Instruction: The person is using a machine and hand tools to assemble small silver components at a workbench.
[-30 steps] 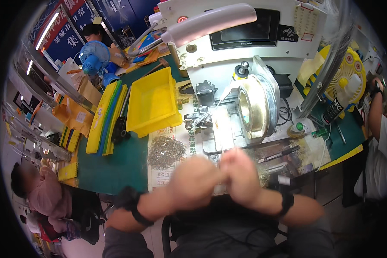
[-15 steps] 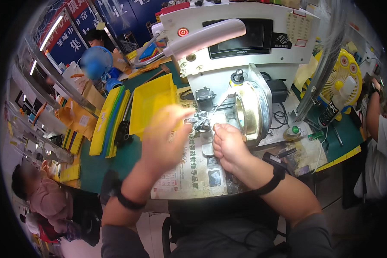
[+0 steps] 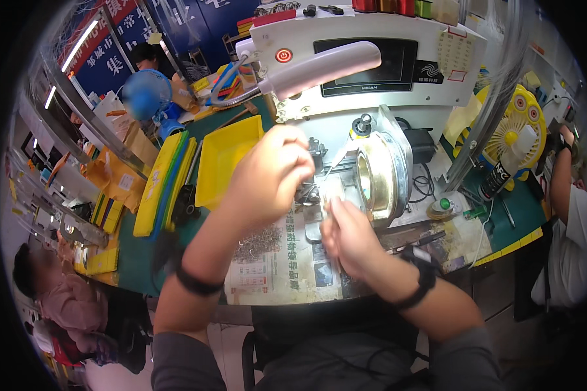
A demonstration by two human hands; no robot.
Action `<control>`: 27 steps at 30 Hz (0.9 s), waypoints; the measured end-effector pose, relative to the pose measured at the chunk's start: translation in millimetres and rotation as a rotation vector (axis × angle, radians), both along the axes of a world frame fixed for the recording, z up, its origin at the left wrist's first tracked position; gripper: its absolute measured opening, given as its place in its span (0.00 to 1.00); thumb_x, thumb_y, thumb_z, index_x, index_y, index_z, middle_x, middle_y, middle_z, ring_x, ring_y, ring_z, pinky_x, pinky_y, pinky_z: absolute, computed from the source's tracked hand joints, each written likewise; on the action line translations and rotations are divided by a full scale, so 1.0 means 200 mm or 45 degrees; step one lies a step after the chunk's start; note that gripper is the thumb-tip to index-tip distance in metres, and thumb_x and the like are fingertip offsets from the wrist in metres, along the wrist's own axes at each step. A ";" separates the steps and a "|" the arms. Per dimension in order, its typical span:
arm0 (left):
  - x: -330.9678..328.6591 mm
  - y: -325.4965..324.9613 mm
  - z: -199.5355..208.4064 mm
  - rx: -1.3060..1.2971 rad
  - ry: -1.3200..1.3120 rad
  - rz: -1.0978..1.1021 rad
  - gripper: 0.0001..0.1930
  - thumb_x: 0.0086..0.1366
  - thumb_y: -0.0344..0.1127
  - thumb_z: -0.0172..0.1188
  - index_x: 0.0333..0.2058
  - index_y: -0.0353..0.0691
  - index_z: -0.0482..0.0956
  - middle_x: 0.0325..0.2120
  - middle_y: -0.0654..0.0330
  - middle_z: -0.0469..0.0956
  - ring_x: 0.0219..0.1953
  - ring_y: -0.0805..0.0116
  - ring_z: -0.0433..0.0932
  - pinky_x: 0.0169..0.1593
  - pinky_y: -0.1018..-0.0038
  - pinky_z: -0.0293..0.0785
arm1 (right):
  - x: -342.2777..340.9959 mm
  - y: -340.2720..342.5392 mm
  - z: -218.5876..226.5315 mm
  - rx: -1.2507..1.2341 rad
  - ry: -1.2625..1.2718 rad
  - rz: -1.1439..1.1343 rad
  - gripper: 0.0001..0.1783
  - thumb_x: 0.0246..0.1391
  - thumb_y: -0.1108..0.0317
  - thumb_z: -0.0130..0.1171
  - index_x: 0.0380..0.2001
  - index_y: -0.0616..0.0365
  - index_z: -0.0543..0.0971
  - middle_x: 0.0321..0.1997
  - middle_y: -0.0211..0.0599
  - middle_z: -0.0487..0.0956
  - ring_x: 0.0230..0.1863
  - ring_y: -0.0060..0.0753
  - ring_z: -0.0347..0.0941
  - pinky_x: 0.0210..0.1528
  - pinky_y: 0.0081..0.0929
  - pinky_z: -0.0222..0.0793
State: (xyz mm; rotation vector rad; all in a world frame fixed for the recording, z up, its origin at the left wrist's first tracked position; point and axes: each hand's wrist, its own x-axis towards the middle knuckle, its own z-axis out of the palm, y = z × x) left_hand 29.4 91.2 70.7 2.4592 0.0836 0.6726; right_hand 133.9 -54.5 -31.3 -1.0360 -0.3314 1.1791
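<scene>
My left hand (image 3: 275, 173) is raised by the left side of a white bench machine (image 3: 300, 85), its fingers curled together. Whatever lies between those fingertips is hidden. Lower and to the right, my right hand (image 3: 349, 231) pinches at the machine's small pale block (image 3: 333, 190); the thing in its fingertips is too small to name. A round brass-coloured wheel (image 3: 375, 176) stands upright just right of that hand. Between the hands is a small metal fixture (image 3: 308, 194), partly covered. On the printed paper (image 3: 300, 260) below lies a scatter of tiny metal pieces (image 3: 259, 247).
A yellow bin (image 3: 231, 153) stands left of the machine, beside stacked yellow, blue and green trays (image 3: 166, 186). A white lamp (image 3: 326, 68) hangs above. To the right are a bottle (image 3: 445, 205), a spray can (image 3: 497, 181) and a yellow fan (image 3: 516, 127). Other people sit nearby.
My left hand has risen and moved slightly right, its fingers drawing together. My right hand has shifted slightly down and stays beside the pale block.
</scene>
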 end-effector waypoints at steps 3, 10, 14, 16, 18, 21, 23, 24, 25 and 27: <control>-0.20 -0.32 -0.13 0.694 -0.302 0.127 0.10 0.51 0.23 0.64 0.33 0.42 0.82 0.45 0.52 0.77 0.40 0.55 0.79 0.44 0.66 0.75 | -0.02 -0.27 -0.03 0.065 -0.132 0.268 0.12 0.73 0.58 0.50 0.40 0.55 0.72 0.21 0.27 0.71 0.17 0.19 0.62 0.20 0.19 0.59; -0.20 -0.39 -0.40 0.494 -0.062 0.200 0.09 0.51 0.22 0.63 0.32 0.41 0.79 0.62 0.42 0.70 0.40 0.59 0.87 0.34 0.66 0.81 | 0.14 -0.44 -0.04 0.051 -1.233 0.291 0.09 0.63 0.64 0.63 0.38 0.58 0.76 0.22 0.30 0.75 0.23 0.25 0.71 0.27 0.26 0.66; -0.18 -0.42 -0.36 0.457 0.020 0.251 0.09 0.52 0.22 0.63 0.32 0.41 0.80 0.65 0.38 0.66 0.36 0.57 0.86 0.33 0.66 0.80 | 0.16 -0.42 0.00 0.127 -1.753 0.326 0.10 0.58 0.66 0.64 0.40 0.57 0.77 0.25 0.39 0.76 0.26 0.41 0.76 0.31 0.35 0.71; -0.18 -0.42 -0.34 0.390 0.144 0.264 0.10 0.51 0.22 0.64 0.33 0.42 0.80 0.67 0.37 0.64 0.35 0.54 0.86 0.35 0.64 0.80 | 0.15 -0.40 -0.01 0.155 -1.797 0.337 0.10 0.58 0.68 0.63 0.41 0.57 0.77 0.28 0.40 0.78 0.29 0.44 0.77 0.33 0.38 0.72; -0.18 -0.42 -0.31 0.386 0.115 0.245 0.11 0.50 0.22 0.64 0.33 0.42 0.80 0.65 0.39 0.66 0.34 0.55 0.85 0.35 0.64 0.80 | 0.14 -0.38 -0.02 0.180 -1.840 0.349 0.11 0.57 0.69 0.63 0.43 0.56 0.78 0.32 0.41 0.79 0.31 0.47 0.78 0.35 0.41 0.73; -0.21 -0.40 -0.36 0.419 -0.019 0.194 0.11 0.50 0.22 0.65 0.33 0.42 0.81 0.57 0.45 0.72 0.32 0.56 0.83 0.36 0.65 0.79 | 0.15 -0.36 -0.01 0.211 -2.042 0.301 0.13 0.55 0.71 0.60 0.46 0.55 0.78 0.38 0.42 0.79 0.36 0.47 0.79 0.37 0.43 0.75; -0.23 -0.37 -0.41 0.450 -0.121 0.157 0.12 0.49 0.22 0.65 0.34 0.42 0.81 0.51 0.50 0.77 0.32 0.57 0.82 0.35 0.65 0.78 | 0.14 -0.34 0.02 0.096 -2.210 0.566 0.16 0.54 0.72 0.60 0.48 0.54 0.78 0.40 0.41 0.79 0.40 0.46 0.78 0.39 0.42 0.76; -0.24 -0.35 -0.43 0.479 -0.150 0.128 0.13 0.48 0.21 0.65 0.34 0.42 0.81 0.43 0.54 0.78 0.31 0.57 0.81 0.34 0.65 0.77 | 0.14 -0.33 0.01 0.096 -2.209 0.568 0.16 0.54 0.72 0.60 0.48 0.54 0.78 0.40 0.41 0.79 0.40 0.46 0.78 0.39 0.42 0.76; -0.24 -0.34 -0.45 0.507 -0.181 0.095 0.13 0.48 0.21 0.65 0.34 0.42 0.81 0.35 0.58 0.79 0.30 0.58 0.79 0.33 0.66 0.75 | 0.14 -0.31 -0.01 0.137 -2.255 0.593 0.17 0.53 0.72 0.60 0.48 0.54 0.79 0.40 0.40 0.79 0.40 0.46 0.78 0.39 0.42 0.76; -0.24 -0.32 -0.48 0.501 -0.214 0.108 0.14 0.47 0.21 0.65 0.34 0.42 0.81 0.32 0.60 0.79 0.30 0.58 0.79 0.33 0.66 0.74 | 0.15 -0.29 -0.05 0.174 -2.301 0.620 0.18 0.53 0.72 0.61 0.48 0.53 0.79 0.39 0.40 0.79 0.41 0.46 0.78 0.39 0.42 0.75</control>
